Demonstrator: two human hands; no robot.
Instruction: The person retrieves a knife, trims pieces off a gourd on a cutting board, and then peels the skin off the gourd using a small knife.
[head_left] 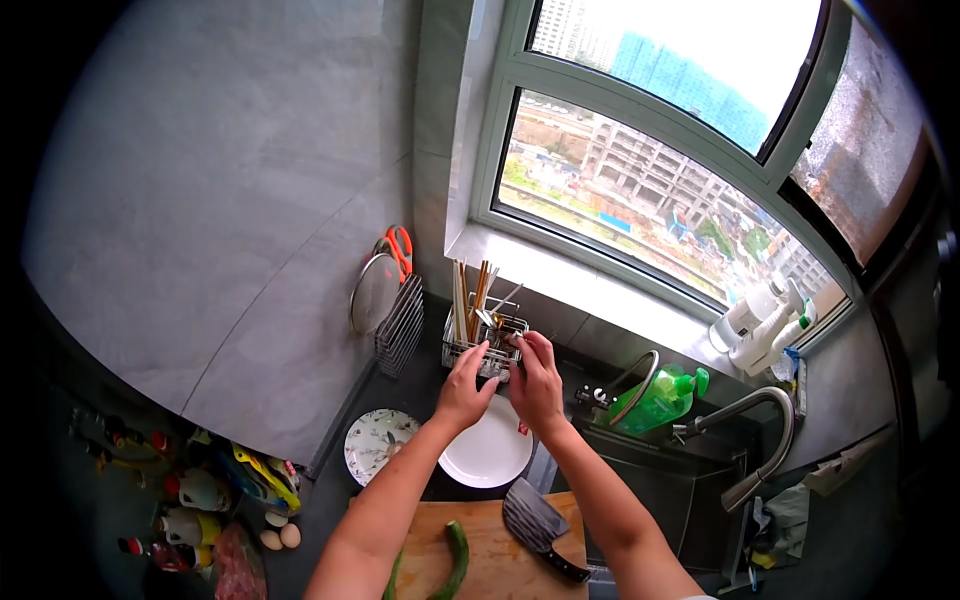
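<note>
My left hand (467, 392) reaches over the white plate (485, 450) to the front of the wire utensil rack (462, 352). Its fingers point forward, with the thumb apart, and nothing shows in them. At the rack's right side, my right hand (537, 388) has its thumb and fingers drawn together at a small metallic item that I cannot make out. Chopsticks (462, 305) and spoons (488, 318) stand upright in the rack. Closer to me, a cleaver (534, 518) and a green cucumber-like vegetable (456, 562) lie on the wooden cutting board (490, 530).
A patterned plate (375, 440) sits left of the white plate. Right are the sink (655, 490), its faucet (780, 440) and a green soap bottle (655, 402). Eggs (290, 536) and several bottles stand at the lower left. Orange-handled scissors (400, 250) hang on the wall rack.
</note>
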